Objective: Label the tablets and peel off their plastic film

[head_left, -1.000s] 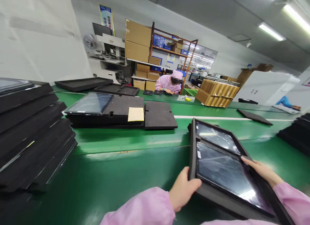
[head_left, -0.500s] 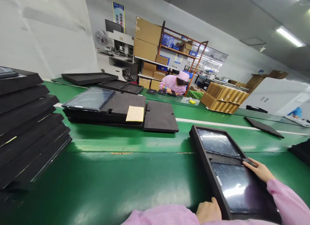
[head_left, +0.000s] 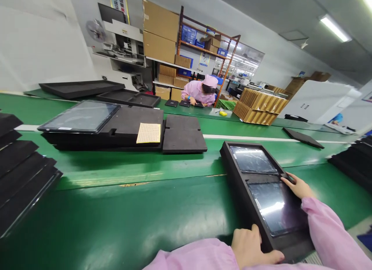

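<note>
A black foam tray point(head_left: 240, 200) lies at an angle on the green table at the right, with two dark glass panels, an upper one point(head_left: 253, 160) and a lower one point(head_left: 276, 208), in its compartments. My left hand point(head_left: 252, 244) grips the near left side of the tray, its thumb on the near edge and its other fingers partly hidden. On the tray's right side, my right hand point(head_left: 298, 187) holds the rim beside the divider between the panels, its fingers over the edge. Both arms are in pink sleeves.
Black trays point(head_left: 21, 173) are stacked at the left. Another glass panel point(head_left: 81, 115) and a yellow dotted sheet point(head_left: 148, 133) rest on black foam point(head_left: 136, 118). A foam piece point(head_left: 184, 135) lies beside them. More black trays point(head_left: 354, 161) stand far right. A person point(head_left: 200, 91) in pink works across the table.
The view has shifted to the right. My left thumb now shows on the near edge of the tray, and more of the tray's near end is visible. Both hands remain on the tray.
</note>
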`<state>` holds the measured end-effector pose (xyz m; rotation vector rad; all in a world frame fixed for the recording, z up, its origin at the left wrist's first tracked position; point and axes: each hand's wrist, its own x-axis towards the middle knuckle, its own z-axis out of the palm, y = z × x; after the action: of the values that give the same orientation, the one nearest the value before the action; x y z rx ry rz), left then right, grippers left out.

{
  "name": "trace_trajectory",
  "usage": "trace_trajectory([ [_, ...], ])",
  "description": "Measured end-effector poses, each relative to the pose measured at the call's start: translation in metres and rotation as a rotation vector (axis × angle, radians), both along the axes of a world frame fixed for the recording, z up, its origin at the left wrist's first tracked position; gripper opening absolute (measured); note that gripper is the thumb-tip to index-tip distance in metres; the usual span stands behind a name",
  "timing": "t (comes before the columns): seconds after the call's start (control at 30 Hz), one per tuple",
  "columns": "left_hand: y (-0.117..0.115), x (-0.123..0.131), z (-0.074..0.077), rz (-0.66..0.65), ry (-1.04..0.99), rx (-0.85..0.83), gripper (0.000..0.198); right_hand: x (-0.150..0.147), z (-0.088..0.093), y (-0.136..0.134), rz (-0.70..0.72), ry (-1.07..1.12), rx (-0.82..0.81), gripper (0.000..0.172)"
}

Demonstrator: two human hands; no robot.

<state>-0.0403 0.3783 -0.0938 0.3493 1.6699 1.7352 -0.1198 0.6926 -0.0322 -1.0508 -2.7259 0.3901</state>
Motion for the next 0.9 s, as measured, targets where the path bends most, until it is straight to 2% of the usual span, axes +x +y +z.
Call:
trace_trajectory([
  [0.07,-0.001,-0.002,-0.004,-0.02,0.059,-0.072,0.042,0.003,-0.004,-0.002,-0.035,-0.053,0.008,0.042],
  [0.13,0.0,-0.007,-0.013,0.017,0.076,-0.1,0.03,0.006,-0.006,-0.003,-0.063,-0.099,0.013,0.044],
  [0.17,0.002,-0.011,-0.019,0.044,0.069,-0.098,0.032,0.007,-0.007,-0.003,-0.072,-0.117,0.016,0.046],
  [0.27,0.006,-0.019,-0.041,0.065,0.006,-0.037,0.065,0.011,-0.006,-0.005,-0.08,-0.15,0.022,0.047],
  [0.37,0.008,-0.022,-0.055,-0.002,-0.036,0.041,0.095,0.014,-0.004,-0.008,-0.078,-0.17,0.028,0.046],
  [0.5,0.007,-0.019,-0.053,-0.086,-0.033,0.099,0.117,0.014,-0.006,-0.008,-0.089,-0.183,0.035,0.046],
  [0.67,0.014,-0.02,-0.046,-0.077,-0.042,0.099,0.125,0.013,-0.008,0.003,-0.107,-0.184,0.042,0.048],
  [0.77,0.025,-0.027,-0.051,-0.127,-0.007,0.116,0.128,0.013,-0.007,0.016,-0.117,-0.174,0.061,0.05],
  [0.9,0.042,-0.045,-0.063,-0.259,0.036,0.123,0.134,0.01,-0.005,0.03,-0.097,-0.119,0.111,0.055],
])
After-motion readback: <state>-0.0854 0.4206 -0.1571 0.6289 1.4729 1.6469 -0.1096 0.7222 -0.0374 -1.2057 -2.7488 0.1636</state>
